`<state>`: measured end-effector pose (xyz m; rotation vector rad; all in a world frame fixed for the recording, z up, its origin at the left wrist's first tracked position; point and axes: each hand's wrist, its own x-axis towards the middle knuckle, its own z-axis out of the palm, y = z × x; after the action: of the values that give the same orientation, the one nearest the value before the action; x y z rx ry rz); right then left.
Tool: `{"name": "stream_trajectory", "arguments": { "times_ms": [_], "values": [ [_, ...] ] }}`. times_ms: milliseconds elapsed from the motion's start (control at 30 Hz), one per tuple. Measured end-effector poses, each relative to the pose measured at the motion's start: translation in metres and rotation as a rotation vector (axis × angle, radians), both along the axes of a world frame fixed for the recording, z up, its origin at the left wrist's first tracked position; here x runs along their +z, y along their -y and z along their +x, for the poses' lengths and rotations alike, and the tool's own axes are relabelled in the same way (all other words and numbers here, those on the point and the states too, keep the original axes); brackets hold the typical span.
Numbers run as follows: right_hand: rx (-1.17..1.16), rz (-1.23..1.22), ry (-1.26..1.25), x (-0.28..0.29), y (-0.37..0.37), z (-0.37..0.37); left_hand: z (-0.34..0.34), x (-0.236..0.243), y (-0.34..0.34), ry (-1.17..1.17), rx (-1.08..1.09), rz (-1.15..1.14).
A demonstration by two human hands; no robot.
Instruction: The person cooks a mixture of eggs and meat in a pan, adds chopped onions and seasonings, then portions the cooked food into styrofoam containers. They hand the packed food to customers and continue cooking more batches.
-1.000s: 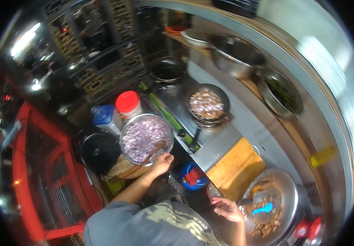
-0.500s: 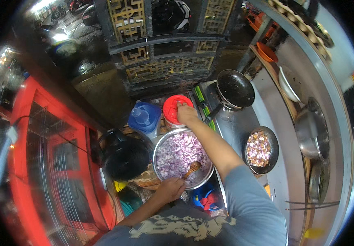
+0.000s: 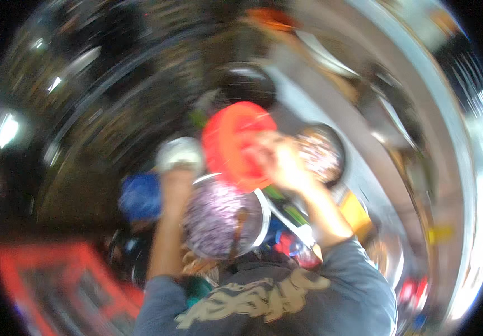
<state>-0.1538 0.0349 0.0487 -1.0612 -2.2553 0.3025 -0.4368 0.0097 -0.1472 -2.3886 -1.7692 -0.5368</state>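
Note:
My right hand point(image 3: 278, 159) is closed on a round red lid point(image 3: 219, 137), raised and tilted above the far right side of a metal bowl. My left hand point(image 3: 180, 175) is closed on the near side of a whitish round jar point(image 3: 181, 150), beyond the bowl's far left rim; its fingers are blurred. Lid and jar are apart. Chopped purple onion point(image 3: 210, 215) fills much of the bowl point(image 3: 265, 215). A wooden spoon point(image 3: 238, 227) leans in the bowl, with no hand on it. Motion smears the whole picture, so the jar's contents cannot be made out.
Left of the jar is a blue container point(image 3: 141, 196). A dark frying pan point(image 3: 247, 84) stands at the back, and a pan of chopped food point(image 3: 322, 154) to the right. Shelving with metal bowls point(image 3: 384, 115) runs along the right. A red cabinet point(image 3: 57, 257) stands lower left.
My right hand has lifted the red lid off the jar. My left hand has let go of the spoon and moved to the jar. The view has swung round and blurred.

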Motion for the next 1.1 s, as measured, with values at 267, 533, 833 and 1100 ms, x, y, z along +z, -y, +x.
{"name": "stream_trajectory", "arguments": {
  "times_ms": [267,533,833,1100],
  "values": [
    [-0.301,-0.233,-0.145,0.018,0.199,0.139,0.16,-0.068,-0.162,-0.317,-0.321,-0.445],
    [-0.86,-0.142,-0.388,-0.013,0.352,0.228,0.216,-0.094,-0.153,-0.465,-0.35,-0.586],
    [-1.167,-0.215,-0.398,-0.001,0.461,0.257,0.09,-0.099,-0.159,-0.385,-0.189,-0.987],
    [-1.406,-0.107,-0.394,0.013,0.5,0.268,-0.051,-0.063,-0.176,0.191,0.221,-1.296]
  ]
}}
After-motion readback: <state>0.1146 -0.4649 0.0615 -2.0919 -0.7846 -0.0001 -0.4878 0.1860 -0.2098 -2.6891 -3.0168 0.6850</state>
